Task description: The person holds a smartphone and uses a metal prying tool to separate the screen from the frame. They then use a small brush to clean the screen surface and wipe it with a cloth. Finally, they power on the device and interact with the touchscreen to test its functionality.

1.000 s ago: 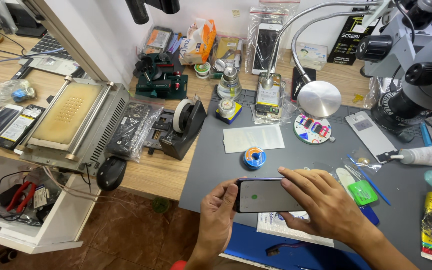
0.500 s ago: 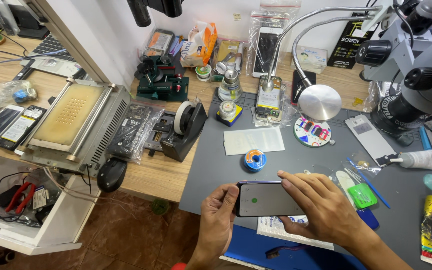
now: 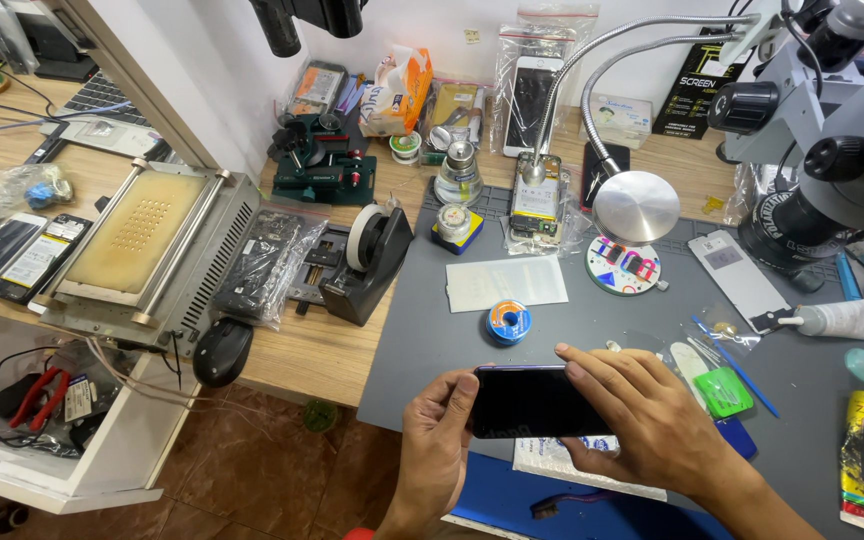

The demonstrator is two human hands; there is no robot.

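**Both hands on the dark phone at the near edge of the mat**

You hold a dark phone [image 3: 532,402] between your two hands, low over the front edge of the grey work mat [image 3: 432,340] that covers the right part of the table [image 3: 322,350]. The phone lies flat, long side across your view, its screen black and facing up.

Your left hand [image 3: 437,445] has its grip closed on the phone's left end, thumb on top and fingers underneath. Your right hand [image 3: 652,425] is closed over the right end, fingers spread across the top edge and the thumb along the near edge.

Just beyond the phone, on the mat, sits a small blue spool [image 3: 508,322], and behind that a white sheet [image 3: 507,283]. A green plastic card [image 3: 722,390] lies just right of your right hand. Left of the mat stand a black tape dispenser [image 3: 372,255] and a black mouse [image 3: 222,350]. A microscope [image 3: 832,130] rises at the far right.
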